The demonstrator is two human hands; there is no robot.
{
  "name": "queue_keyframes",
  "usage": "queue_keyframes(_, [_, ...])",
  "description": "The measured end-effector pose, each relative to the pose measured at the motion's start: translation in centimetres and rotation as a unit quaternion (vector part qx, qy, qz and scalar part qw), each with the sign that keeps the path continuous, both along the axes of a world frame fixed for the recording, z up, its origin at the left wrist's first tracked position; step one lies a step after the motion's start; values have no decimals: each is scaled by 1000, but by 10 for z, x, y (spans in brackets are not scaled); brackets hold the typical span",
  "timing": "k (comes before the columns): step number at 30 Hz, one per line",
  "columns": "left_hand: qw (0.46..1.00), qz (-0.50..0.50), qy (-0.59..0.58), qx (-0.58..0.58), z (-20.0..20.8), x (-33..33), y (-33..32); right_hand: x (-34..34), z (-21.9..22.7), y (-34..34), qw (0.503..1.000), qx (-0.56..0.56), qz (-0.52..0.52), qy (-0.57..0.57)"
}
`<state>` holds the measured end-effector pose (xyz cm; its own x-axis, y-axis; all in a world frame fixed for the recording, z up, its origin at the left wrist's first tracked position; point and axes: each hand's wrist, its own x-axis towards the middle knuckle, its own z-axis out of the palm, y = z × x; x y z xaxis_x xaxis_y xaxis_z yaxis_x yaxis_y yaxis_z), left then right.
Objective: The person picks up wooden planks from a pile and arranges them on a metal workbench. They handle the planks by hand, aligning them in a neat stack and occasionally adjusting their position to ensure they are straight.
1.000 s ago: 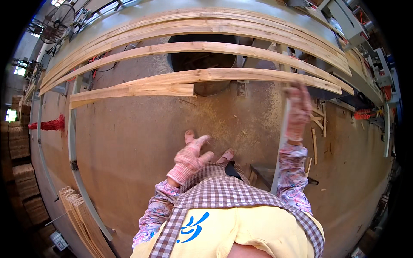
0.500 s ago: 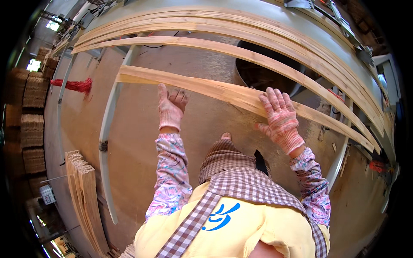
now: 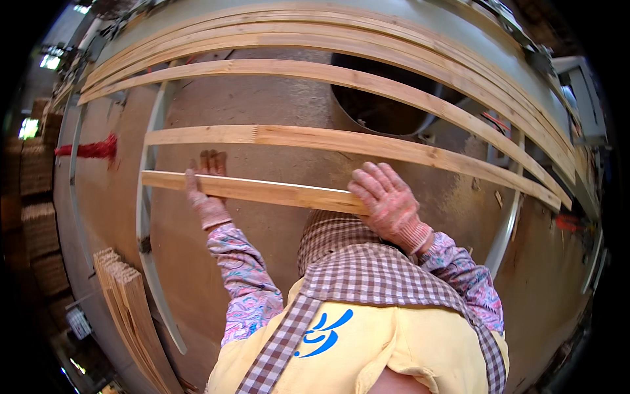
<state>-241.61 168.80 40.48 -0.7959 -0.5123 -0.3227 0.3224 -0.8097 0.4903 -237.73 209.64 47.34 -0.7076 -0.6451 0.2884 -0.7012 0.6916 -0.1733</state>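
Note:
A short, pale wooden strip (image 3: pixel 269 191) lies crosswise in front of my body. My left hand (image 3: pixel 209 203), in a stained pinkish work glove, holds it near its left end, with the thumb over the wood and the fingertips showing past the far edge. At the other end my right hand (image 3: pixel 388 205), gloved the same way, is closed over the strip and hides its tip. Just beyond, a longer wooden strip (image 3: pixel 341 140) with a finger joint toward its left rests across the metal rails, apart from both hands.
Farther off, several long strips (image 3: pixel 308 38) lie side by side across the grey rails (image 3: pixel 146 226). A dark round tub (image 3: pixel 380 111) stands beneath them. At left are a bundle of boards (image 3: pixel 128 289), red strands (image 3: pixel 98 148) and stacked wood (image 3: pixel 39 226).
The short strip has come toward my body, away from the longer one it overlapped. Both hands moved nearer and left with it, and my left hand has closed around it.

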Motion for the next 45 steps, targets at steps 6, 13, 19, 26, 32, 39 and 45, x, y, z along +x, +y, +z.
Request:
queue_keyframes(6, [993,-22,-94,-69,-26,-3,-31,-15,35,56,999,-38,-3,-33])
queue_keyframes(13, [989,-66,-53,-120,-8,-37,-13,-56,42,144,962,116,-171,-178])
queue_keyframes(19, [933,13,-153,-324,8,-43,68,-26,20,166,950,145,-149,-233])
queue_keyframes(26, [994,-6,-64,-85,-138,-58,107,23,-35,241,949,98,-166,-248])
queue_keyframes(32, [965,-108,-18,-238,-149,34,230,97,-27,363,924,131,-178,-311])
queue_keyframes(39, [968,-85,-49,-229,-116,76,269,127,-35,405,910,130,-189,-346])
queue_keyframes(45, [976,-98,-78,-180,-136,87,267,200,-61,588,913,79,-337,-217])
